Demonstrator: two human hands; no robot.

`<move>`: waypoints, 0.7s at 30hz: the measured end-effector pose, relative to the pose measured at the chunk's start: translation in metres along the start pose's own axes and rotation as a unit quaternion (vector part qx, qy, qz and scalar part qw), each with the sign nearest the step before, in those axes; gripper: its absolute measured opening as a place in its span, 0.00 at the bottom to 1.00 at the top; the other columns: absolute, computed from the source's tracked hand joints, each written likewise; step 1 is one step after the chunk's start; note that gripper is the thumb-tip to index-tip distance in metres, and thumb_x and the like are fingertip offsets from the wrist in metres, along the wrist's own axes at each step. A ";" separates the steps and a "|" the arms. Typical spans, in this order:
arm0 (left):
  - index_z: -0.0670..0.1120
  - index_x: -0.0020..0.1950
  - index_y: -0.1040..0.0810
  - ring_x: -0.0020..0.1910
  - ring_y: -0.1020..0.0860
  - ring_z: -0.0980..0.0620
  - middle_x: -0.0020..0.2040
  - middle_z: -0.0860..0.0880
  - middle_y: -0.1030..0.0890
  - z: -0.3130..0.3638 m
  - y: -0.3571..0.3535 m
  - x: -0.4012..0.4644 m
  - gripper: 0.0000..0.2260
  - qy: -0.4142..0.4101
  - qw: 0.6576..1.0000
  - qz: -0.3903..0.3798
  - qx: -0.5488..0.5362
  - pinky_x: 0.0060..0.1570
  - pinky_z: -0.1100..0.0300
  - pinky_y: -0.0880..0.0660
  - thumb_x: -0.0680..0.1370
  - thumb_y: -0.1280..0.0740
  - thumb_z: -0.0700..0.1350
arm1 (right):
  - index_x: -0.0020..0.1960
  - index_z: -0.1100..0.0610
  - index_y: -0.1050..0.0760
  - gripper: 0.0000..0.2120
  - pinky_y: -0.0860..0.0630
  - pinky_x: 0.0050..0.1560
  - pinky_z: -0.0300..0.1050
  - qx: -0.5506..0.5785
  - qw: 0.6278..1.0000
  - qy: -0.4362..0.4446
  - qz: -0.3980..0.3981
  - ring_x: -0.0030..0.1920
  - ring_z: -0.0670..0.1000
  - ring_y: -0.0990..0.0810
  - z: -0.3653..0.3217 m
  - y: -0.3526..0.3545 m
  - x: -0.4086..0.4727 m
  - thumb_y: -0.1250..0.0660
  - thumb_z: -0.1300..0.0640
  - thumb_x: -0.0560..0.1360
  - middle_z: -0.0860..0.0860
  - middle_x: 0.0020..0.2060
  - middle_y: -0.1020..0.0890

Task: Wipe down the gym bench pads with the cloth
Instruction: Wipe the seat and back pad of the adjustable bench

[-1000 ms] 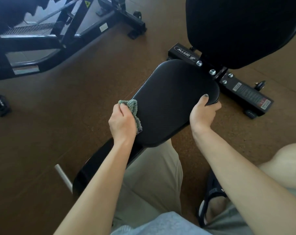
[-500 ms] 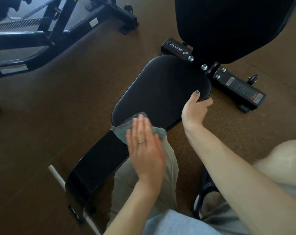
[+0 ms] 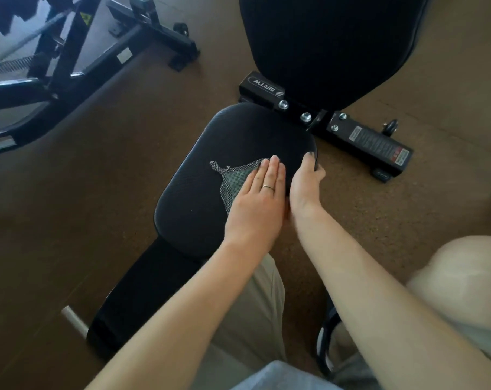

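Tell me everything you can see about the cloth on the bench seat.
The cloth is grey-green with a paler, speckled woven edge, and looks like thin microfibre. It lies spread flat on the black seat pad, toward its far right part, one corner pulled to a small point at the left. The left hand presses flat on it with straight fingers and covers much of it. The right hand grips the pad's edge beside it.

Left hand (image 3: 257, 202) flat, fingers straight; right hand (image 3: 306, 182) apparently curled, gripping.
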State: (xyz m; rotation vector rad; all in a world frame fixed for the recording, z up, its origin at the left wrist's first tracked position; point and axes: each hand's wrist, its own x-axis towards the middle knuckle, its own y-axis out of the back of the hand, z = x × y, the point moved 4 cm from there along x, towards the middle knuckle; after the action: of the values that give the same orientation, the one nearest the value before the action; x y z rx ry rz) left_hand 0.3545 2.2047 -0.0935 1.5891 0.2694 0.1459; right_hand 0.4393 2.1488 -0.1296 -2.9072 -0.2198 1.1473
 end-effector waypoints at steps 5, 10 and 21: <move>0.38 0.82 0.45 0.81 0.43 0.46 0.82 0.41 0.44 -0.020 0.005 -0.043 0.27 -0.022 0.998 0.052 0.002 0.80 0.51 0.46 0.87 0.48 0.52 | 0.77 0.51 0.31 0.31 0.31 0.73 0.62 0.075 0.992 -0.080 -0.062 0.67 0.60 0.24 -0.005 0.015 0.000 0.48 0.33 0.82 0.57 0.69 0.23; 0.38 0.81 0.41 0.81 0.41 0.46 0.82 0.42 0.41 -0.048 -0.003 -0.097 0.24 -0.057 0.996 0.061 0.019 0.78 0.50 0.39 0.87 0.50 0.48 | 0.80 0.50 0.36 0.37 0.39 0.78 0.64 0.037 0.995 -0.083 -0.046 0.76 0.60 0.32 -0.001 0.017 -0.009 0.45 0.31 0.77 0.56 0.77 0.30; 0.43 0.84 0.56 0.83 0.56 0.50 0.84 0.46 0.55 0.012 0.003 0.050 0.26 -0.078 0.997 0.002 -0.027 0.80 0.56 0.59 0.88 0.56 0.52 | 0.73 0.49 0.26 0.31 0.27 0.69 0.60 0.103 0.983 -0.108 -0.104 0.66 0.58 0.21 -0.014 0.032 0.002 0.50 0.31 0.81 0.55 0.66 0.19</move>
State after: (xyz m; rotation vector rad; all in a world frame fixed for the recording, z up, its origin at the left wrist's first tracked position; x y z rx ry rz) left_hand 0.4059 2.2059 -0.0947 1.5386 0.1396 0.0329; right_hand 0.4545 2.1180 -0.1229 -2.5129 -0.3717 1.3575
